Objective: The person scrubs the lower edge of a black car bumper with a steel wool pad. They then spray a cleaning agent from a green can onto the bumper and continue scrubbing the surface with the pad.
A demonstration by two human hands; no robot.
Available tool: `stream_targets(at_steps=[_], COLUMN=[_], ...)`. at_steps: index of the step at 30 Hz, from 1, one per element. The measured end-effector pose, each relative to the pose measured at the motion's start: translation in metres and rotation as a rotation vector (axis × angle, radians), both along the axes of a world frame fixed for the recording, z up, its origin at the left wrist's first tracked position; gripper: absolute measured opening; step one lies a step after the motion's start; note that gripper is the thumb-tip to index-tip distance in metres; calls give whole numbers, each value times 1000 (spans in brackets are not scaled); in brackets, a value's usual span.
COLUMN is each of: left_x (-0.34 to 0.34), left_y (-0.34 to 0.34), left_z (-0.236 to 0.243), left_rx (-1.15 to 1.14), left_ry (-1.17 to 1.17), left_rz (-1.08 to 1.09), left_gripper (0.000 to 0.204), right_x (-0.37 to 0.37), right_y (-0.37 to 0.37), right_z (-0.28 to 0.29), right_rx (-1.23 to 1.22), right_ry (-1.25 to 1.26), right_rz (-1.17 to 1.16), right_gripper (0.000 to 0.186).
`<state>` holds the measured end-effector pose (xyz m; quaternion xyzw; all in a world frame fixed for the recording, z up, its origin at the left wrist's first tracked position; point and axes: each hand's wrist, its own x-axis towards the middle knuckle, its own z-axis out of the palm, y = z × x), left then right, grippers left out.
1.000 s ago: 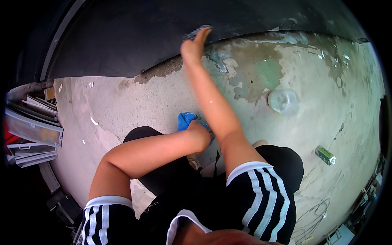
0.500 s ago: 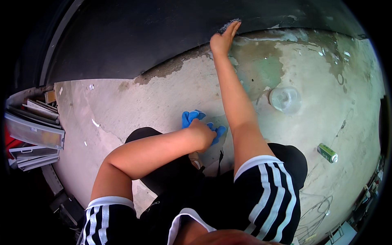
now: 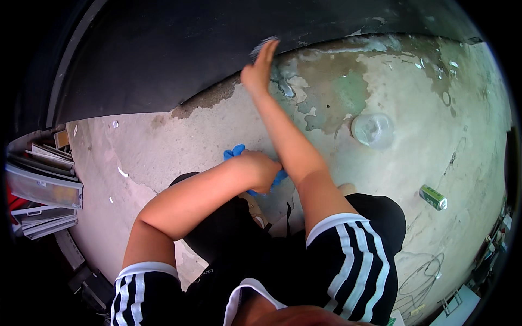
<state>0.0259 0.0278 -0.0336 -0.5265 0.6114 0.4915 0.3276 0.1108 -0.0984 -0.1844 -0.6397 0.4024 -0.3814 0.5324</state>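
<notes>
My right hand (image 3: 259,65) reaches up to a black panel (image 3: 157,54), fingers extended over a grey, speckled scrubbing pad (image 3: 258,46) pressed against its surface, near the lower edge. My left hand (image 3: 263,169), by my knees, grips a crumpled blue cloth or glove (image 3: 235,151), partly hidden behind the hand and forearm. A translucent round plastic container (image 3: 372,130) sits on the stained, pale floor (image 3: 125,141) to the right of my right arm. A green spray can (image 3: 433,197) lies on its side beside my right knee.
At the left, framed panels (image 3: 43,187) are piled beside dark clutter (image 3: 87,282). A coiled cable (image 3: 418,282) lies at the lower right, with assorted clutter (image 3: 489,239) along the right edge. Paint flakes and wet patches mark the floor below the black panel.
My right hand with the pad moved rightward and up half a second ago, then back left and down now. My left hand and the blue item have shifted slightly.
</notes>
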Motion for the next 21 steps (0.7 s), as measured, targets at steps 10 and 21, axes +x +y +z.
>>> stream_targets(at_steps=[10,21], left_x=[5,-3], left_y=[4,4], left_z=[5,9], left_rx=[63,69], left_ry=[-15,-31], left_rz=[77,83], left_gripper=[47,48], right_x=[-1,-4], right_y=[3,-6], right_z=[0,0], right_rx=[6,28], right_ry=[10,-51], right_rz=[13,-20], right_gripper=[84,81])
